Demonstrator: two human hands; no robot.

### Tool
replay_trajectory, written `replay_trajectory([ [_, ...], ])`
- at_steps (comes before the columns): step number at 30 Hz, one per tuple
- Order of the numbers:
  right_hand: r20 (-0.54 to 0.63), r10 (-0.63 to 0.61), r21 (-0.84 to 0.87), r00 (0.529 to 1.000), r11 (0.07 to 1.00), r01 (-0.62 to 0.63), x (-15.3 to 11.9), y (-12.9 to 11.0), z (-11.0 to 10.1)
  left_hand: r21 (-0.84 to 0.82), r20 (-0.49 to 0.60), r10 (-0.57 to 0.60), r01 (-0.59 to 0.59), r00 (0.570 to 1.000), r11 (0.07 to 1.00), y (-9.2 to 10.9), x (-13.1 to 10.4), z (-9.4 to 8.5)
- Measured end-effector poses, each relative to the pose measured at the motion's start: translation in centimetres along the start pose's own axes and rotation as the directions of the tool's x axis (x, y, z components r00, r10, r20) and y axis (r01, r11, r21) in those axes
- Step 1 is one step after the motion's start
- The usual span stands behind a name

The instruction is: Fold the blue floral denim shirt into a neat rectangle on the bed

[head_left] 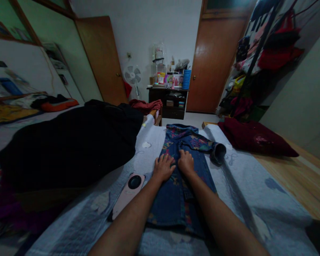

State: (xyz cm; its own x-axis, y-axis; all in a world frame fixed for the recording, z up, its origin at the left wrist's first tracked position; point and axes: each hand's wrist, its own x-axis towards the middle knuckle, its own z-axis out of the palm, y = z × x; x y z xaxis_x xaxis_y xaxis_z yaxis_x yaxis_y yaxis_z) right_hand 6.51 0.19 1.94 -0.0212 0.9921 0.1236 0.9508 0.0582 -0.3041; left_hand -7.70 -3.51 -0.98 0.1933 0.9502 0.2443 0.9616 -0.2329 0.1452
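Observation:
A blue garment (165,202) with a colourful floral pattern lies on the light blue bedding, its collar end away from me. One sleeve is folded across and sticks out to the right, ending in a round open cuff (218,153). My left hand (164,168) rests flat on the garment's left side, fingers spread. Just to its right, my right hand (186,161) is closed with curled fingers on the front of the garment, near the sleeve; it pinches the fabric there.
Left of the garment lies a pink phone (129,193) with a round dark camera. A large black cloth heap (74,145) covers the left side. At the right is a maroon cushion (256,137). A fan (133,75) and a dark cabinet (173,113) stand at the back.

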Motion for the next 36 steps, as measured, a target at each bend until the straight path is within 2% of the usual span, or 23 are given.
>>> replay_trajectory([
  [2,0.006,-0.142,-0.082,0.99,0.986,0.142,0.0,0.0,0.1,0.016,0.011,0.004,-0.004,1.0,1.0,0.0,0.0,0.1],
  [4,0.071,-0.222,-0.11,0.972,0.967,0.229,0.2,0.3,0.2,0.026,0.01,0.025,-0.025,1.0,0.999,0.0,0.0,0.2],
  [9,0.191,-0.171,-0.09,0.967,0.977,0.191,0.4,1.1,0.3,0.009,-0.009,0.093,-0.093,0.996,0.996,-0.1,0.0,0.6],
  [16,0.295,-0.254,-0.074,0.921,0.955,0.287,-2.5,0.7,-0.7,-0.086,0.004,0.147,-0.146,0.989,0.986,-0.6,0.1,0.7],
  [22,0.272,-0.248,-0.02,0.93,0.964,0.263,-4.9,1.0,-0.9,-0.09,0.037,0.142,-0.138,0.989,0.986,-0.7,-1.8,0.1],
  [27,0.232,-0.225,-0.015,0.946,0.972,0.234,-5.7,0.8,-0.7,-0.016,0.09,0.141,-0.14,0.986,0.99,0.0,-3.7,-0.2],
  [30,0.206,-0.233,-0.039,0.95,0.969,0.246,-6.1,0.5,-0.7,0.024,0.083,0.126,-0.129,0.989,0.991,0.2,-4.1,-0.1],
  [33,0.208,-0.282,-0.05,0.937,0.953,0.298,-6.6,0.3,-0.7,0.023,0.084,0.145,-0.148,0.986,0.989,0.1,-4.1,-0.1],
  [36,0.263,-0.306,-0.051,0.915,0.943,0.329,-7.1,0.4,-1.0,0.003,0.101,0.159,-0.16,0.982,0.987,-0.1,-4.2,-0.5],
])
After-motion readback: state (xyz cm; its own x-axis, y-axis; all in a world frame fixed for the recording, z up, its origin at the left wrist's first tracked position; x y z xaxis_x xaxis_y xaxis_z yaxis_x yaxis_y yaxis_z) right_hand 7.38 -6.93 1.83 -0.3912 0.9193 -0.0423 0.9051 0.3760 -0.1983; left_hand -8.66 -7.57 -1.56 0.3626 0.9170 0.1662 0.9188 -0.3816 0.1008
